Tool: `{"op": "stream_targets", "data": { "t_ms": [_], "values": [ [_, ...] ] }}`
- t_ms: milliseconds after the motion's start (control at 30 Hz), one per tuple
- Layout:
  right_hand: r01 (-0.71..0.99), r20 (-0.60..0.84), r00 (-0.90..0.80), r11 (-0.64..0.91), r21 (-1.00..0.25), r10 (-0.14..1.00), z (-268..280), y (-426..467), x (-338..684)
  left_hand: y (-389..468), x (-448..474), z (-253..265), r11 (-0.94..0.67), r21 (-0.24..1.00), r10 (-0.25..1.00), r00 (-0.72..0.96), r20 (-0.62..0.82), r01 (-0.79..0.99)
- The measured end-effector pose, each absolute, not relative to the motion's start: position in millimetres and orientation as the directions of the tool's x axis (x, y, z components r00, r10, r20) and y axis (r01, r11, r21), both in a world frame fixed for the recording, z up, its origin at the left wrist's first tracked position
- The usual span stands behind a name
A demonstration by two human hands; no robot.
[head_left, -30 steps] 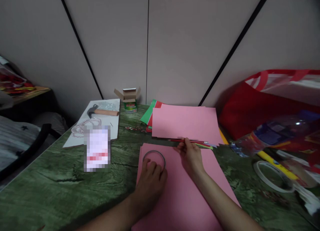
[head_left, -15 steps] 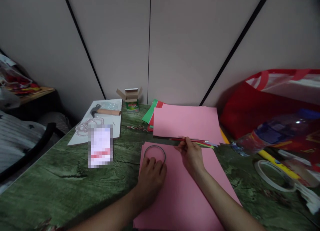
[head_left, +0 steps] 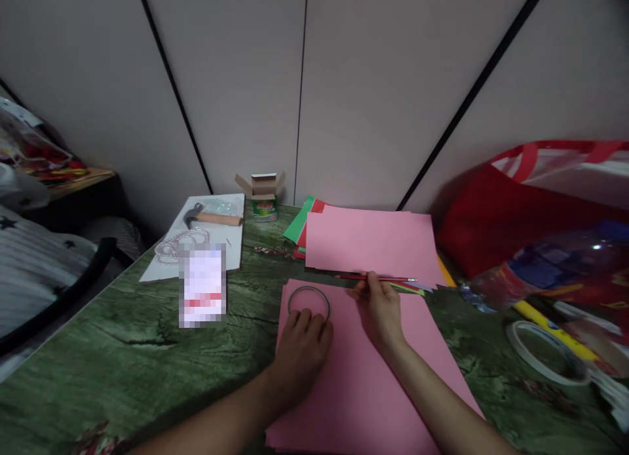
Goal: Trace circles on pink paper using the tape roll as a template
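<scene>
My left hand rests on a stack of pink paper, its fingers curled over the near edge of a thin grey ring. The ring lies flat near the far left corner of the sheets. Beyond the stack's far edge, my right hand has thumb and fingers closed on a slim red pencil. The pencil lies sideways, its silvery end to the right, in front of a second pile of pink paper. The fingertips hide part of it.
Left on the green table are a phone, a hammer and bead strings on a white board. A small open box stands behind. At right are a bottle, tape roll and red bag.
The whole view has shifted slightly, so things appear a little further right. Both hands keep nearly the same places on the ring and the pencil.
</scene>
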State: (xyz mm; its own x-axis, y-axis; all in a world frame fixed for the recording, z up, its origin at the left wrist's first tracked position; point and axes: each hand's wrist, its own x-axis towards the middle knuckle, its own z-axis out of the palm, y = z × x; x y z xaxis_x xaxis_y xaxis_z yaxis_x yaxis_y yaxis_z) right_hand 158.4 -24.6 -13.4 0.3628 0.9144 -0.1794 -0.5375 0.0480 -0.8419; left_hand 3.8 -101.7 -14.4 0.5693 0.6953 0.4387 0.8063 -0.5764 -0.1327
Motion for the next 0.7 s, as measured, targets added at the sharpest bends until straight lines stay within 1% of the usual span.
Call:
{"op": "stream_targets", "data": {
  "t_ms": [67,133,200,267,367,467,700],
  "values": [
    [-0.532,-0.161,0.358,0.059,-0.844,0.92,-14,-25,157,-100,4,-19,-0.537,-0.141,0.688,0.529,0.497,0.832],
    [-0.537,-0.159,0.35,0.059,-0.841,0.923,-15,-24,155,-98,3,-25,-0.512,-0.143,0.69,0.505,0.518,0.847],
    [-0.538,-0.16,0.332,0.048,-0.842,0.93,-14,-23,154,-95,3,-29,-0.503,-0.128,0.724,0.497,0.477,0.855],
    [-0.502,-0.149,0.303,0.024,-0.865,0.941,-13,-21,151,-93,3,-33,-0.496,-0.1,0.774,0.492,0.399,0.862],
    [-0.351,-0.099,0.235,-0.01,-0.936,0.967,-10,-14,144,-92,4,-33,-0.492,-0.055,0.818,0.483,0.313,0.869],
    [-0.204,-0.036,0.111,-0.013,-0.979,0.993,-7,-2,131,-91,6,-31,-0.489,-0.024,0.829,0.473,0.298,0.872],
    [-0.104,0.029,-0.104,0.018,-0.994,0.994,3,21,98,-90,8,-31,-0.491,0.043,0.847,0.465,0.256,0.87]
  ]
}}
